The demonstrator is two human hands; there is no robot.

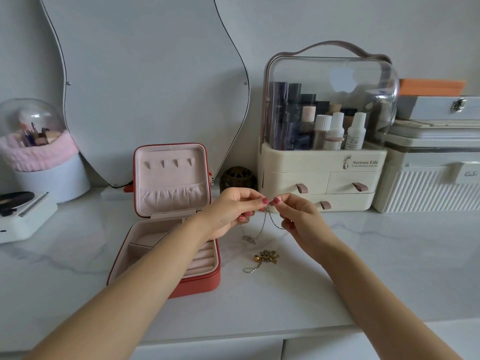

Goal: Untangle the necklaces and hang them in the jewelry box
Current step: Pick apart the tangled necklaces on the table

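Note:
A red jewelry box lies open on the white counter, its pink lid upright with several small hooks and a gathered pocket. Just right of the box, my left hand and my right hand pinch the top of a thin silver necklace between fingertips; its chain loops down and its pendant hangs close above the counter. A tangled bunch of gold and silver necklaces lies on the counter below my hands.
A cream cosmetics organizer with a clear dome stands behind my hands, white and grey boxes to its right. A dark round ornament sits by the wavy mirror. At left are a domed makeup holder and a small white device.

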